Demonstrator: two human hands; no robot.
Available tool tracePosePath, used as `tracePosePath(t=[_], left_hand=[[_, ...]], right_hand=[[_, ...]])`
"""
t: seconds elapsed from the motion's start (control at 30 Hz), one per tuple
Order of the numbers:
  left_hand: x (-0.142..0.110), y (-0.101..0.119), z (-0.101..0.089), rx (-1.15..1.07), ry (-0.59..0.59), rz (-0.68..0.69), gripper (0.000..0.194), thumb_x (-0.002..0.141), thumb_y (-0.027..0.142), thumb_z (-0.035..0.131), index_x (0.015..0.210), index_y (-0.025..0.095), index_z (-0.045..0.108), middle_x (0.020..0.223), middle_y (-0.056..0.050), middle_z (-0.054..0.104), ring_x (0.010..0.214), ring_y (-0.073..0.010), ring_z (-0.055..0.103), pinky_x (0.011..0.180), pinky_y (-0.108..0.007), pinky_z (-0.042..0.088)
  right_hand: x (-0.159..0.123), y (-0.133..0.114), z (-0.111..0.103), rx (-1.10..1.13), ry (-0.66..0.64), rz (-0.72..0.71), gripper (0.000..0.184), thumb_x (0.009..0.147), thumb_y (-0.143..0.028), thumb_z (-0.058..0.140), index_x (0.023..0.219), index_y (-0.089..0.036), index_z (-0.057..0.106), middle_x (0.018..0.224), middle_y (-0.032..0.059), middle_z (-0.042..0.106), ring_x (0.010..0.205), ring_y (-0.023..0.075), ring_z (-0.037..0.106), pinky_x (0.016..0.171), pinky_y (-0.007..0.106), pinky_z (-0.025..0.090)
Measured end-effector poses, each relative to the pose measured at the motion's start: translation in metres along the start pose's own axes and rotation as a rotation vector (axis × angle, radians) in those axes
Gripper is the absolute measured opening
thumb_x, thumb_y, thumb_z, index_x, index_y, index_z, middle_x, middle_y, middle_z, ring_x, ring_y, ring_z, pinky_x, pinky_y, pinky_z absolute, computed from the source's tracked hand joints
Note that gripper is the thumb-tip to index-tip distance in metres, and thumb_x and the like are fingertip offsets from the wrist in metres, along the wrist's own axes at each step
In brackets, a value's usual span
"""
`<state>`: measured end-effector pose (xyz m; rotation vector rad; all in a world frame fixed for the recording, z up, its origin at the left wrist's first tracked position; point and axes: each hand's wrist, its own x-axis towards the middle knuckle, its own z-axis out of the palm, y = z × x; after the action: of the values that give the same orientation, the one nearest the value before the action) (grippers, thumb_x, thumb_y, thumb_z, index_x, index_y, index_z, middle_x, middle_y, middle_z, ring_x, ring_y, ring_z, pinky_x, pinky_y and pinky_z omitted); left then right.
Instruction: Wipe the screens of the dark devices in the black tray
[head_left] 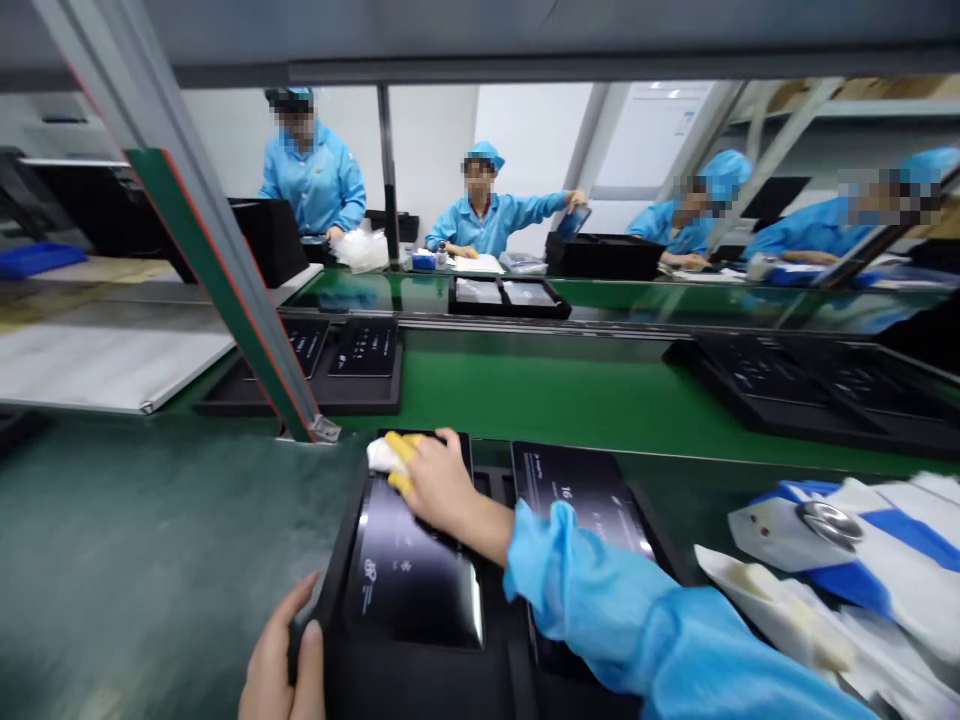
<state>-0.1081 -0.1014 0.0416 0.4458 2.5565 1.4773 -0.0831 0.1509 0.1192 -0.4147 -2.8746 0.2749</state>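
A black tray [341, 560] lies in front of me on the green workbench, holding two glossy black panels. My right hand [439, 485], with yellow finger cots, presses a small white cloth [380, 455] onto the far end of the left panel [409, 570]. The right panel [585, 495] lies beside it, partly covered by my blue sleeve. My left hand [283, 665] grips the tray's near left corner, thumb on its rim.
A green conveyor belt [540, 385] runs across the middle carrying more black trays [330, 370], [810, 385]. A slanted metal frame post [225, 260] stands at left. White and blue cloths with a metal disc [829, 522] lie at right. Several people in blue coats work across the line.
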Motion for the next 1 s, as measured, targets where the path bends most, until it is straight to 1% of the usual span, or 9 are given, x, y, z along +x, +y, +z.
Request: tracePosePath(t=[0.07, 0.13, 0.33, 0.43, 0.5, 0.63, 0.73, 0.93, 1.0], left_hand=[[0.003, -0.01, -0.003, -0.005, -0.024, -0.006, 0.053, 0.086, 0.062, 0.044, 0.124, 0.028, 0.057, 0.137, -0.008, 0.062, 0.133, -0.0301, 0.051, 0.117, -0.057, 0.034], [0.006, -0.02, -0.004, -0.013, -0.046, -0.021, 0.052, 0.086, 0.061, 0.046, 0.125, 0.028, 0.056, 0.138, -0.006, 0.062, 0.134, -0.0289, 0.051, 0.119, -0.056, 0.032], [0.005, -0.02, -0.005, -0.086, -0.044, 0.0, 0.05, 0.086, 0.06, 0.047, 0.124, 0.029, 0.055, 0.134, -0.006, 0.063, 0.13, -0.0268, 0.054, 0.118, -0.054, 0.034], [0.003, -0.013, -0.006, -0.099, -0.039, -0.007, 0.052, 0.084, 0.062, 0.048, 0.121, 0.027, 0.056, 0.132, -0.008, 0.064, 0.127, -0.0278, 0.055, 0.115, -0.057, 0.036], [0.002, -0.01, -0.006, -0.098, -0.028, 0.002, 0.052, 0.084, 0.062, 0.047, 0.12, 0.026, 0.057, 0.13, -0.009, 0.065, 0.126, -0.0284, 0.055, 0.115, -0.057, 0.036], [0.0, -0.008, -0.008, -0.066, -0.009, 0.051, 0.046, 0.087, 0.058, 0.046, 0.121, 0.028, 0.056, 0.128, -0.007, 0.065, 0.124, -0.0264, 0.056, 0.114, -0.055, 0.037], [0.0, -0.01, -0.007, -0.059, -0.013, 0.066, 0.046, 0.088, 0.057, 0.046, 0.121, 0.026, 0.056, 0.129, -0.008, 0.064, 0.123, -0.0259, 0.057, 0.114, -0.051, 0.038], [0.007, -0.015, -0.005, -0.052, -0.064, 0.073, 0.05, 0.085, 0.06, 0.048, 0.12, 0.026, 0.056, 0.129, -0.008, 0.065, 0.124, -0.0278, 0.057, 0.116, -0.052, 0.036], [0.009, -0.017, -0.005, -0.029, -0.095, 0.043, 0.051, 0.083, 0.062, 0.048, 0.119, 0.028, 0.057, 0.13, -0.007, 0.066, 0.126, -0.0298, 0.056, 0.116, -0.054, 0.036]], right_hand=[[0.027, -0.003, 0.0, -0.043, 0.01, 0.112, 0.032, 0.095, -0.028, 0.058, 0.123, -0.014, 0.065, 0.119, 0.0166, 0.066, 0.109, 0.0279, 0.06, 0.107, 0.049, 0.027], [0.024, -0.013, 0.009, -0.061, -0.004, 0.095, 0.032, 0.094, -0.027, 0.056, 0.123, -0.014, 0.065, 0.116, 0.0166, 0.067, 0.106, 0.028, 0.06, 0.105, 0.049, 0.028], [-0.095, -0.064, 0.047, -0.029, -0.164, -0.346, 0.042, 0.087, -0.036, 0.064, 0.124, -0.016, 0.064, 0.106, 0.0146, 0.07, 0.097, 0.0289, 0.062, 0.11, 0.053, 0.024], [-0.127, -0.067, 0.051, 0.071, -0.206, -0.474, 0.044, 0.088, -0.043, 0.063, 0.126, -0.022, 0.062, 0.095, 0.0073, 0.072, 0.085, 0.025, 0.063, 0.111, 0.053, 0.023], [-0.12, -0.052, 0.041, 0.106, -0.164, -0.42, 0.045, 0.089, -0.041, 0.062, 0.13, -0.023, 0.06, 0.104, 0.0084, 0.072, 0.093, 0.026, 0.063, 0.112, 0.054, 0.021], [-0.073, 0.002, 0.012, 0.039, 0.03, -0.029, 0.046, 0.094, -0.03, 0.059, 0.138, -0.018, 0.056, 0.127, 0.0158, 0.066, 0.115, 0.0289, 0.058, 0.111, 0.052, 0.023], [-0.07, 0.023, 0.013, -0.004, 0.086, 0.131, 0.048, 0.092, -0.024, 0.061, 0.139, -0.015, 0.056, 0.126, 0.0177, 0.065, 0.116, 0.0297, 0.057, 0.107, 0.05, 0.028], [-0.161, -0.023, 0.042, 0.168, -0.051, -0.298, 0.058, 0.091, -0.037, 0.062, 0.147, -0.028, 0.047, 0.121, 0.0103, 0.069, 0.102, 0.0284, 0.064, 0.111, 0.056, 0.021], [-0.175, -0.032, 0.04, 0.234, -0.097, -0.328, 0.058, 0.094, -0.044, 0.059, 0.149, -0.031, 0.043, 0.124, 0.0077, 0.069, 0.099, 0.0253, 0.065, 0.113, 0.053, 0.02]])
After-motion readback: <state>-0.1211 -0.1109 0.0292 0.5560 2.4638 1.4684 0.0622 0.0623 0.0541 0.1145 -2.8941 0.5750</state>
